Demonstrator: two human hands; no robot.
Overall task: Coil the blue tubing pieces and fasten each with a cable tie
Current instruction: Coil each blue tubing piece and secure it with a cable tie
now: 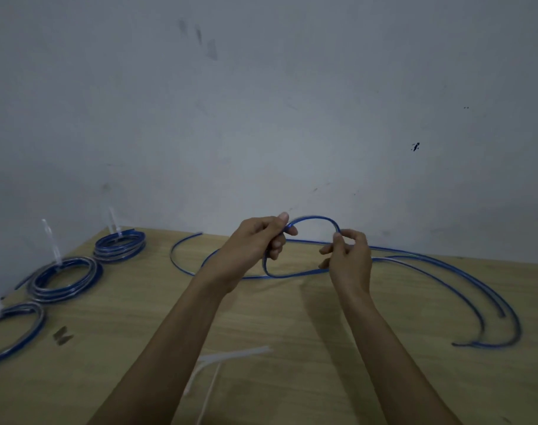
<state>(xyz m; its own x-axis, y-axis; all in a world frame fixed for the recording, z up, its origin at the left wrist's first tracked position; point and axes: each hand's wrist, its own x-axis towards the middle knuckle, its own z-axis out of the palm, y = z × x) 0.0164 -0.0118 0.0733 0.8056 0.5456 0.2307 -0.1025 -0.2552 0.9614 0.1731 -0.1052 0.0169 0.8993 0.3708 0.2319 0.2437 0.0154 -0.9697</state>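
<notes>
first loop of blue tubing (312, 217): your left hand (255, 240) grips the crossing; right hand (347, 254) pinches, feeding equal turns from its side.

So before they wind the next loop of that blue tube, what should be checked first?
1. Left hand grips the loop: ok.
2. Right hand pinches the loop's other side: ok.
3. Loose tubing trails free across the table, no visible knots: ok.
4. Spare cable ties lie near the forearms: ok.
5. Finished coils sit apart at the left: ok.
6. Whether the tubing is kinked inside either grip: cannot tell.
</notes>
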